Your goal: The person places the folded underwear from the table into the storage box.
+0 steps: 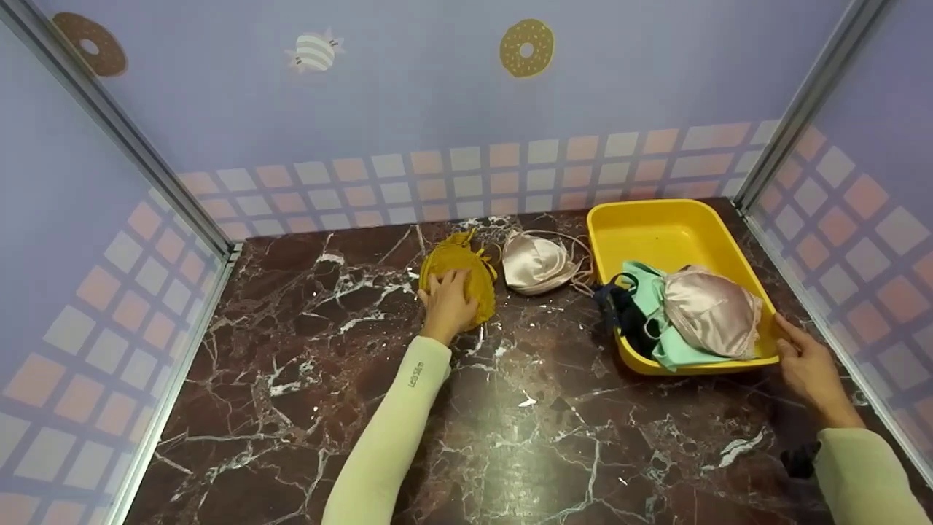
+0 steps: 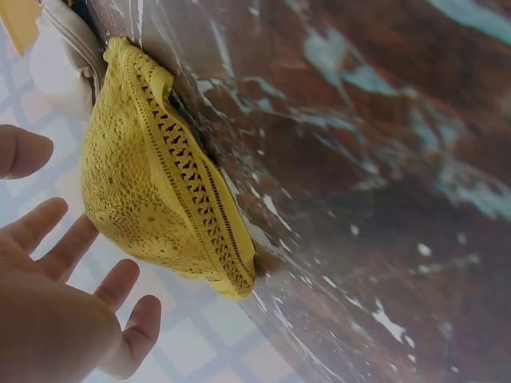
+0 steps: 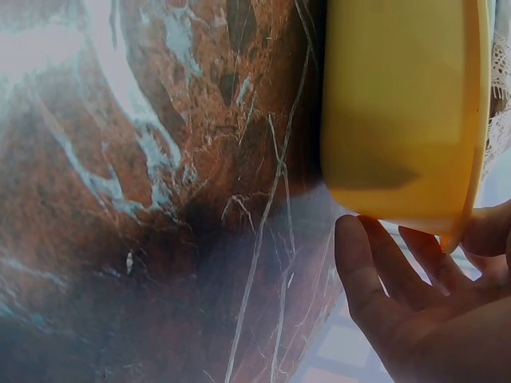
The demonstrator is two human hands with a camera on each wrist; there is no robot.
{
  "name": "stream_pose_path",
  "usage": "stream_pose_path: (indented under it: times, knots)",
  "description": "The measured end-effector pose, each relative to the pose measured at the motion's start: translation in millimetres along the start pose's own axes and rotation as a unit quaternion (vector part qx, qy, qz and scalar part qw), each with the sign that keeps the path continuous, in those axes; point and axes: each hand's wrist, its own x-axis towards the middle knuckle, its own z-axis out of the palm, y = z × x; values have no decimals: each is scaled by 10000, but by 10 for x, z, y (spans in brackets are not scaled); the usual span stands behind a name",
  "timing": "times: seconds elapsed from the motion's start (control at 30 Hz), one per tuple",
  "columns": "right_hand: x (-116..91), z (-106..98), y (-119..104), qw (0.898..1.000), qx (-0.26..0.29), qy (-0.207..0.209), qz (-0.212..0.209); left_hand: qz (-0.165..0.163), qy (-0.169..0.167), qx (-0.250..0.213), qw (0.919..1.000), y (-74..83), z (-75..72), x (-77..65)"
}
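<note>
A mustard-yellow lace bra [image 1: 453,257] lies on the marble table, its cups bulging upward. My left hand [image 1: 450,302] is over it with fingers spread; in the left wrist view, the fingertips [image 2: 86,229] are right at the openwork lace. To its right rests a pale satin bra [image 1: 538,264] with thin straps. At the right, my right hand [image 1: 809,368] grips the near right corner of a yellow plastic basin [image 1: 649,232], thumb by the rim and fingers [image 3: 355,247] against the outer wall.
Inside the basin's near half sit a pink satin bra [image 1: 711,310], a mint-green garment [image 1: 674,346] and a dark navy garment [image 1: 627,313], which hangs over the left rim. Purple panels [image 1: 408,102] wall in the marble table [image 1: 291,408] at the back and both sides.
</note>
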Motion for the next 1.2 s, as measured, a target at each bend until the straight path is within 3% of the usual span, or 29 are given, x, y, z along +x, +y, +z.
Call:
stream_pose_path:
  times: [0.4, 0.7, 0.87, 0.97, 1.07, 1.2]
  knots:
    - [-9, -23, 16, 10000, 20, -29, 52, 127, 360, -209, 9991, -99, -53, -138]
    - [-36, -22, 23, 9999, 100, -39, 123, 117, 420, -201, 9988, -146, -94, -140]
    - [-35, -12, 22, 9999, 122, -4, 87, 299, 838, -353, 9954, -216, -108, -140]
    - [-28, -2, 24, 9999, 99, -8, 100, 249, 985, -528, 9934, -292, -118, -150]
    - [-16, 8, 18, 9999, 75, 20, 74, 63, 789, -704, 9944, -380, -134, -195]
    - [-3, 11, 3, 9999, 30, 98, 25, -196, 226, -855, 9959, -493, -151, -297]
